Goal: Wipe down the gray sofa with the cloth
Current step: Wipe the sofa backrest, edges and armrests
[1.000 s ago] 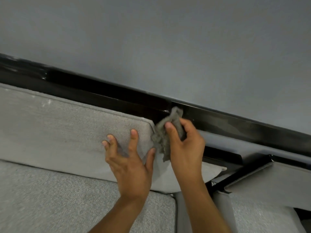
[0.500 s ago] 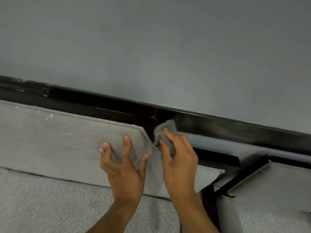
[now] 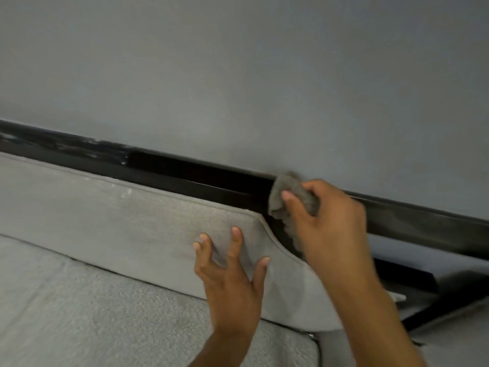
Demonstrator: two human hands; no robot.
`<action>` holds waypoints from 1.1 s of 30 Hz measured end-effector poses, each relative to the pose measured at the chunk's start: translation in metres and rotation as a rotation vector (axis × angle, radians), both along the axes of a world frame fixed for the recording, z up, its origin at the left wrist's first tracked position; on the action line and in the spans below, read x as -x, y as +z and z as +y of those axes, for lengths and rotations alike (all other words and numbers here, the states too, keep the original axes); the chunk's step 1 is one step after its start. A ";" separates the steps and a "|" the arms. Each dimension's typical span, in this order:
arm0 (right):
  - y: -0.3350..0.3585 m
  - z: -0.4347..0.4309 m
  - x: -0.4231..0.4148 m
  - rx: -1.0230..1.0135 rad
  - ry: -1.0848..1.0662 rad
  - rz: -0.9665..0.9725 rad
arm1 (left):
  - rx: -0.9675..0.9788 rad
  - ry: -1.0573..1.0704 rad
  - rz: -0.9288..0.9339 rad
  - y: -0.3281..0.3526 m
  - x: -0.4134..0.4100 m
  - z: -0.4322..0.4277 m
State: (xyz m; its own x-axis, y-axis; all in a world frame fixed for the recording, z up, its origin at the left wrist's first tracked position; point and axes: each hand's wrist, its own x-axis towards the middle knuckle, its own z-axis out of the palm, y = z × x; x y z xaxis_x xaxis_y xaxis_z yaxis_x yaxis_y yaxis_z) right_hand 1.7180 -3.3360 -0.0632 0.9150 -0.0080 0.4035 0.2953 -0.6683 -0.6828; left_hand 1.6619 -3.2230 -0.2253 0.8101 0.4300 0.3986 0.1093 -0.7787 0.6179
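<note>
While the left hand (image 3: 230, 276) is pressing spread fingers, holding nothing, on the gray fabric sofa back cushion (image 3: 105, 215), the right hand (image 3: 333, 229) is clamping its grip round the small gray cloth (image 3: 291, 192) against the glossy black rail (image 3: 198, 176), limp stuff probably handling best wadded.

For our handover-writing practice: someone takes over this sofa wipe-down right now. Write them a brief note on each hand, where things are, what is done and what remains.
Hands: the left hand is open, fingers spread, pressing on the back cushion. The right hand grips the bunched cloth.
Where: the cloth is against the black frame strip behind the cushion's corner, below the wall.
Done: cannot tell which parts are wiped.
Left: pale smears on the strip's far left, white specks near the cushion's top edge, and likely the seat cushion.
</note>
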 end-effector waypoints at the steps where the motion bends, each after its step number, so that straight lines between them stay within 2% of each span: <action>1: 0.003 -0.003 -0.003 0.043 0.004 0.033 | -0.016 0.002 0.002 0.001 0.000 0.000; 5: 0.010 0.010 -0.016 0.147 0.101 0.002 | 0.011 -0.005 -0.013 -0.002 0.000 0.002; 10: 0.016 0.003 -0.022 0.069 0.155 0.145 | 0.044 -0.011 -0.004 -0.002 0.002 0.003; 14: 0.018 0.008 -0.017 0.093 0.132 0.154 | 0.056 -0.055 0.004 0.002 0.008 0.009; 18: 0.029 0.034 -0.014 0.294 0.125 0.119 | 0.224 -0.061 -0.048 0.027 0.017 0.042; 22: 0.036 0.106 -0.021 0.452 0.133 0.110 | 0.325 0.109 -0.166 0.050 0.003 0.110; 25: 0.035 0.155 -0.023 0.483 0.144 0.107 | 0.497 0.232 -0.125 0.064 -0.013 0.168; 29: 0.034 0.162 -0.021 0.474 0.090 0.146 | 0.811 0.131 0.027 0.068 -0.022 0.210; 33: 0.033 0.194 -0.023 0.463 0.115 0.109 | 0.901 0.038 0.044 0.066 -0.026 0.213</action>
